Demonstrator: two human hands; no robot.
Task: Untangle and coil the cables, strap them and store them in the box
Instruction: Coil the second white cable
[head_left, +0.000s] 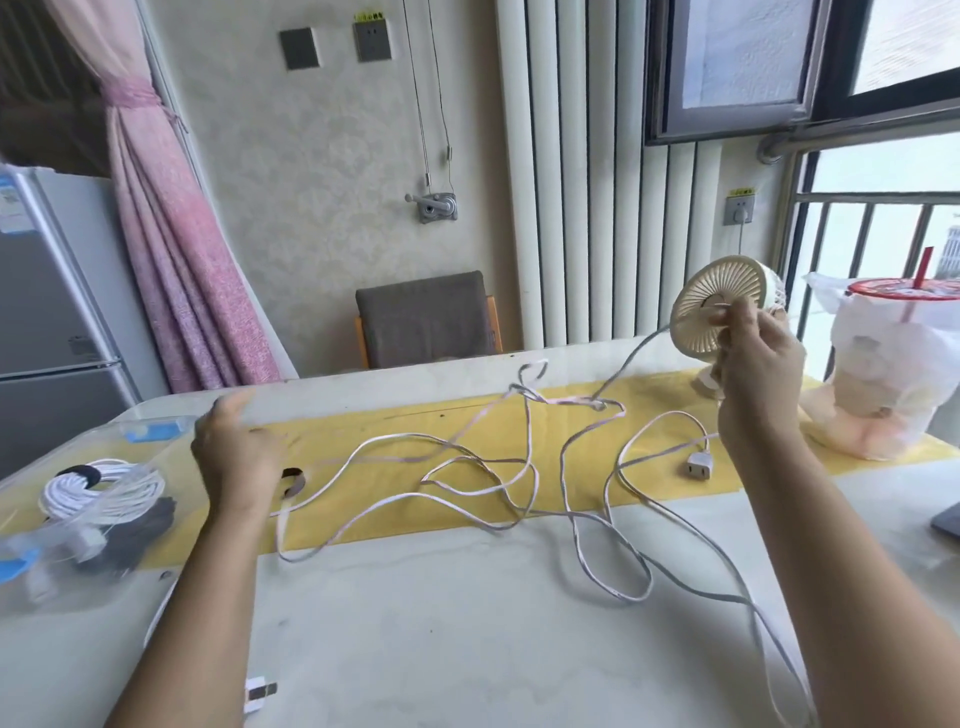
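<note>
A long white cable lies in tangled loops over the yellow runner and the pale table, with a white plug at the right. My right hand is raised in front of a small fan and pinches a thin grey cable at its fingertips. My left hand is blurred, its fingers curled where two cable strands meet beside a dark strap. At the left, a clear box holds a strapped white coil and a dark coil.
A cream desk fan stands at the back right, next to a bagged drink cup. A dark device lies at the right edge. Another white plug lies near the front edge. A chair stands behind the table.
</note>
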